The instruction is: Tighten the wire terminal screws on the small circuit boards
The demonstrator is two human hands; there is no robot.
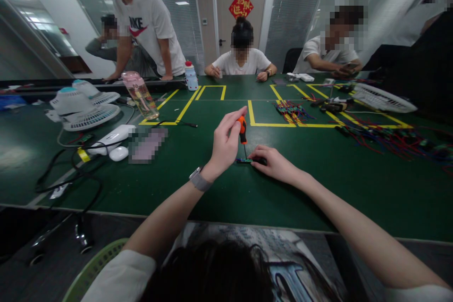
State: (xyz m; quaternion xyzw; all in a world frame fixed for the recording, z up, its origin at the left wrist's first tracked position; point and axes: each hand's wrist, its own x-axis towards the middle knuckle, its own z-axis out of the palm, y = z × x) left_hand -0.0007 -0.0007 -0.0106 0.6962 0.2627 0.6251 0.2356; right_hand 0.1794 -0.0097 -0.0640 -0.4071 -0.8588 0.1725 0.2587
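A screwdriver (242,131) with an orange and black handle stands nearly upright, its shaft pointing down at a small green circuit board (244,160). My left hand (226,139) holds the handle from the left, the fingers reaching over its top. The board lies on the green table, and a dark part sits at its right end, partly under my fingers. My right hand (271,163) is closed on that end and rests on the table. Whether the tip sits in a screw is too small to tell.
Wired circuit boards (292,112) lie ahead on the right, with more tangled wires (385,139) beyond my right arm. White fans (88,108), a pink-lidded bottle (141,96), a white device (113,139) and black cables are at left. Yellow tape (272,124) marks the table. Several people sit or stand around it.
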